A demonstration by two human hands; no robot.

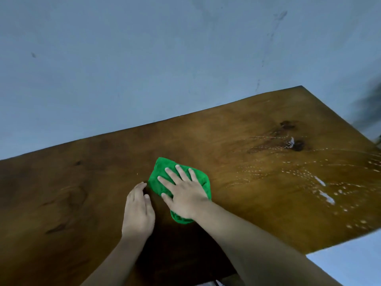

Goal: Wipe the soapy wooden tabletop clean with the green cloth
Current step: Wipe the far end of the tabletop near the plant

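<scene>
A: Cloth position? Green cloth (180,182) sits bunched near the middle of the wooden tabletop (247,213), a little toward the near edge. Right hand (183,195) lies flat on it, fingers spread, palm pressing down.

B: Left hand (138,211)?

A: On bare wood just beside the cloth's left side, fingers pressed together and slightly curled, holding nothing.

B: Suds (323,193)?

A: White streaks and droplets toward the right edge and far right corner, well apart from the cloth. Left half looks dark and mostly clear.

B: Risks?

A: A bunched cloth covers little, so passes may smear foam rather than lift it. Sweeping hard toward the right edge could push suds off the table. Soaked cloth would leave trails.
</scene>
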